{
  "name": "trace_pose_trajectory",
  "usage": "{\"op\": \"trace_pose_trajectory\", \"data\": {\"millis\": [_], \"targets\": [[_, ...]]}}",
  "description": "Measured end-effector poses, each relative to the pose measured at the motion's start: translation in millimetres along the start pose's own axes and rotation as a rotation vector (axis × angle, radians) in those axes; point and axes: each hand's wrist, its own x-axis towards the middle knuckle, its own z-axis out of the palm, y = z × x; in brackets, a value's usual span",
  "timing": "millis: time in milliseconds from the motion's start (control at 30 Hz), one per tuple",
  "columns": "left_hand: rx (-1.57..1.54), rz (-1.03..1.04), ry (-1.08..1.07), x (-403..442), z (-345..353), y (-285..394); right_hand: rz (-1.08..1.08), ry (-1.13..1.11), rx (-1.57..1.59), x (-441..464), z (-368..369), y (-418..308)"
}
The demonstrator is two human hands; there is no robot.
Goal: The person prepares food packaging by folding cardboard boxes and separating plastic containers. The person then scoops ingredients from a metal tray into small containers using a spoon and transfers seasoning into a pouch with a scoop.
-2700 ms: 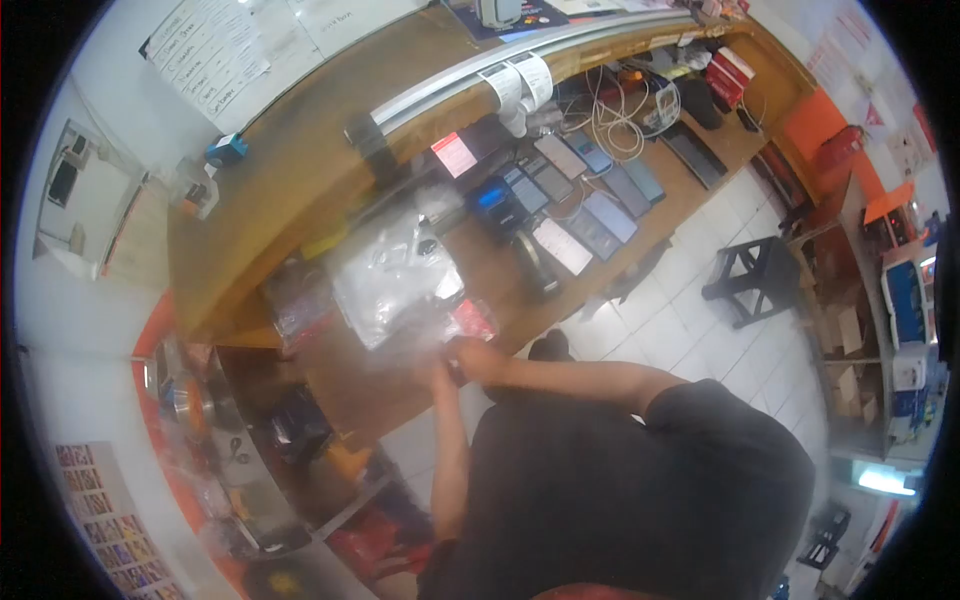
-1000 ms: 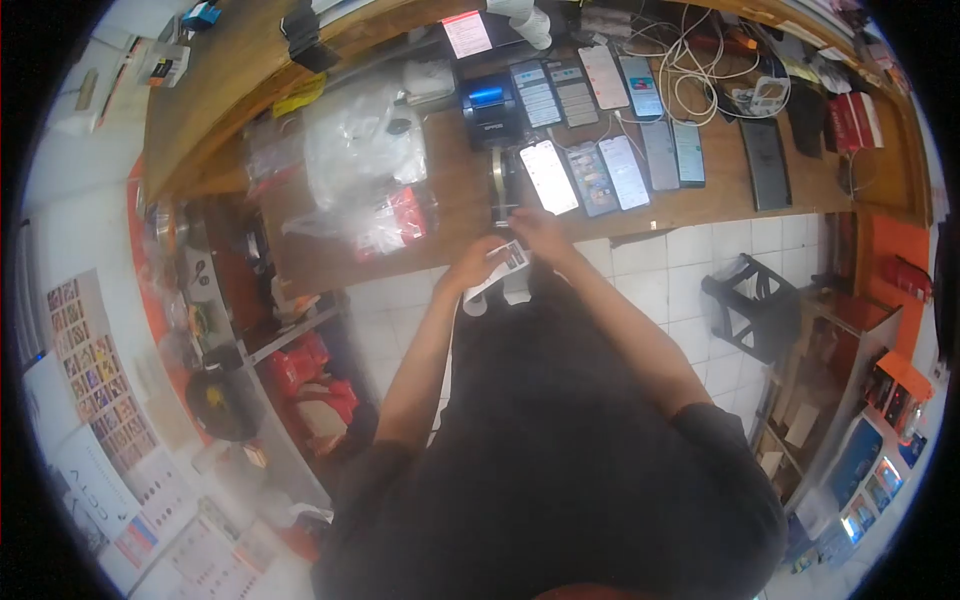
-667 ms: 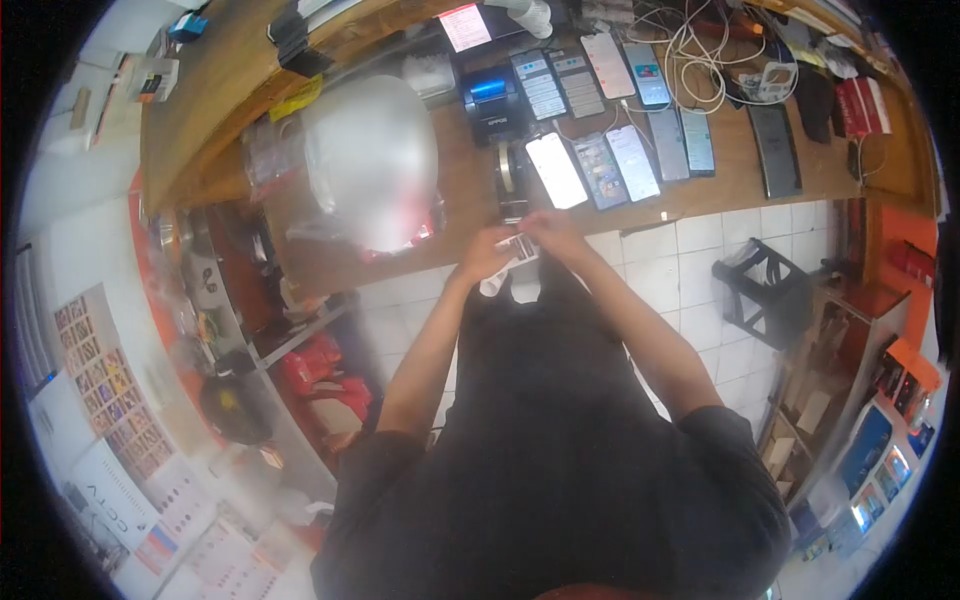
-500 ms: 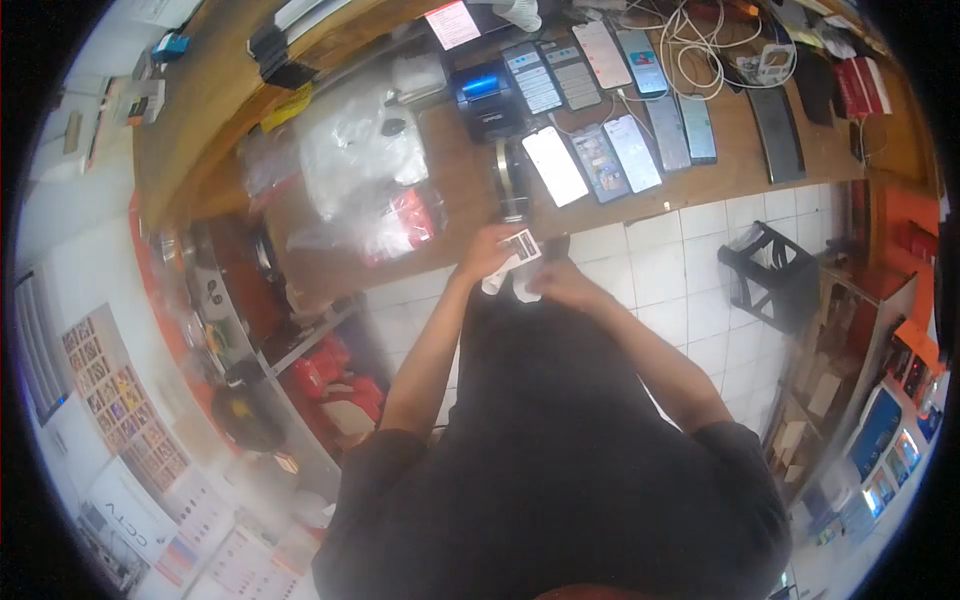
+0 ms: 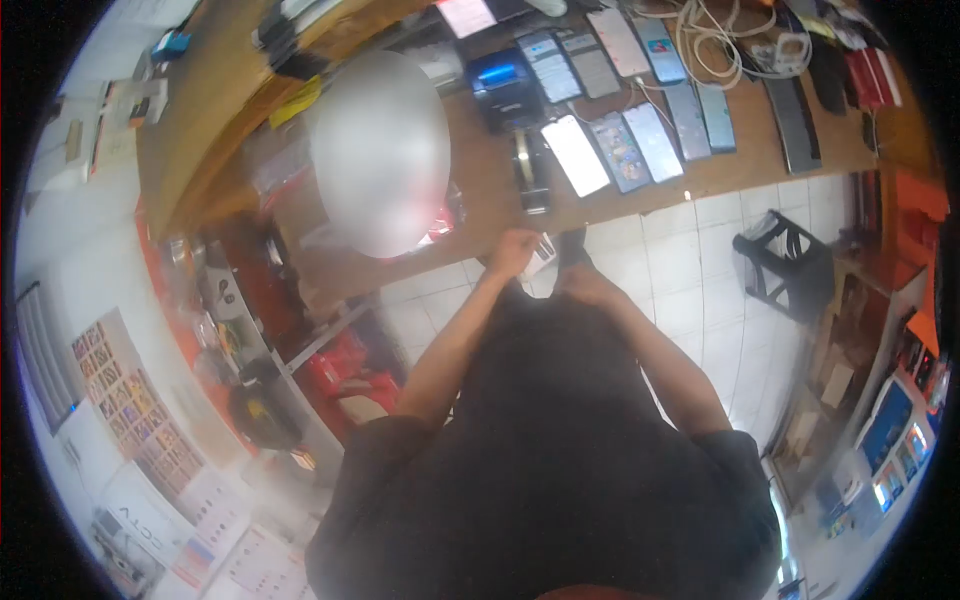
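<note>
My left hand (image 5: 513,254) is closed on the edge of a small white card (image 5: 541,257) with dark printing, just off the front edge of the table. Close by on the right, my right hand (image 5: 590,286) has its fingers curled in front of my dark shirt. Whatever it may hold is hidden. A tape dispenser (image 5: 531,175) sits on the table just beyond my hands, and a small black printer (image 5: 503,95) with a blue top stands behind it.
Several phones, one with a blank white screen (image 5: 575,156), lie across the wooden table (image 5: 480,190). Tangled white cables (image 5: 715,50) are at the back right. A black stool (image 5: 785,265) stands on the tiled floor. A blurred pale oval (image 5: 380,150) covers the plastic bags.
The view has shifted, so the table's things sit slightly further right. A pale blurred oval now hides the bags. The white material between my hands shows less, and the card is tilted more.
</note>
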Motion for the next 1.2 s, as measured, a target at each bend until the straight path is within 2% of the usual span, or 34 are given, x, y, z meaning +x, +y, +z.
{"op": "trace_pose_trajectory", "data": {"millis": [67, 100, 133, 167, 200, 267, 300, 367, 400, 467, 500, 567, 633, 700, 733, 767, 833, 867, 900, 967, 1000, 1067, 1100, 1133, 1167, 1200], "targets": [[-0.118, -0.115, 0.112, -19.8, -18.9, 30.4, -0.094, -0.023, -0.131, 11.6, -3.2, -14.8], [-0.12, -0.117, 0.138, -31.6, -25.7, 22.6, -0.05, -0.02, -0.102, 5.4, -4.6, -38.8], [-0.136, -0.108, 0.314, -48.2, -29.4, 11.7, 0.001, -0.027, -0.074, 2.2, -1.6, -57.8], [-0.152, -0.1, 0.491, -65.0, -32.2, 1.3, -0.038, -0.05, -0.06, 8.1, 4.1, -71.4], [-0.159, -0.112, 0.519, -80.4, -39.7, -0.7, -0.042, -0.071, -0.081, 15.1, 9.7, -94.2], [-0.392, -0.201, 0.874, -100.8, -64.3, -4.6, -0.168, -0.04, -0.334, 39.8, 23.4, -145.8], [-0.29, -0.22, 0.938, -110.0, -79.9, -13.5, -0.169, -0.056, -0.354, 59.3, 37.5, -153.7], [-0.123, -0.219, 1.045, -123.0, -112.8, -36.6, -0.373, 0.029, -0.355, 103.7, 66.0, -163.2], [-0.137, -0.232, 1.064, -122.5, -126.1, -43.8, -0.372, 0.011, -0.375, 114.6, 74.1, -182.9], [0.071, -0.124, 1.257, -113.5, -155.7, -53.4, -0.498, 0.234, -0.762, 130.6, 82.1, -230.7], [0.051, -0.137, 1.275, -108.4, -165.9, -57.5, -0.498, 0.219, -0.787, 146.9, 85.5, -234.9], [-0.051, -0.087, 1.175, -105.0, -176.8, -65.5, -0.349, 0.223, -1.111, 174.9, 89.7, -224.8], [-0.199, -0.086, 1.142, -107.5, -184.3, -77.1, -0.363, 0.297, -1.128, 194.1, 86.7, -200.6], [-0.344, -0.052, 1.02, -105.6, -185.9, -106.6, -0.299, 0.281, -0.78, 208.1, 71.0, -183.6], [-0.374, -0.045, 1.041, -110.2, -183.3, -120.6, -0.272, 0.284, -0.608, 214.9, 63.3, -175.3], [-0.564, -0.063, 0.967, -114.9, -180.9, -129.9, -0.265, 0.268, -0.774, 191.8, 66.3, -222.0], [-0.861, -0.123, 0.808, -122.8, -194.7, -134.4, -0.232, 0.162, -0.824, 181.9, 78.6, -271.2], [-0.846, -0.06, 0.887, -120.8, -184.1, -158.1, -0.254, 0.136, -0.845, 181.9, 88.0, -285.5], [-0.745, -0.059, 0.862, -135.2, -198.9, -149.0, -0.297, 0.13, -0.86, 187.3, 102.9, -294.0], [-0.544, -0.065, 0.919, -147.7, -199.7, -179.2, -0.388, 0.181, -0.869, 209.1, 129.1, -299.6], [-0.55, -0.078, 0.912, -162.7, -205.6, -186.9, -0.416, 0.2, -0.869, 221.2, 137.5, -300.5], [-0.515, 0.073, 0.986, -191.6, -214.8, -206.3, -0.424, 0.163, -0.896, 236.5, 141.2, -311.4], [-0.542, -0.052, 1.018, -208.3, -220.8, -203.5, -0.406, 0.089, -0.926, 236.9, 138.9, -323.9], [-0.467, -0.042, 1.045, -228.9, -230.1, -200.2, -0.392, 0.006, -0.958, 236.3, 136.6, -337.4], [-0.388, -0.041, 1.077, -251.2, -237.1, -199.6, -0.53, -0.029, -0.923, 218.9, 130.4, -356.3], [-0.531, -0.112, 1.138, -271.9, -235.5, -202.9, -0.572, -0.038, -0.935, 204.5, 123.2, -377.1]]}}
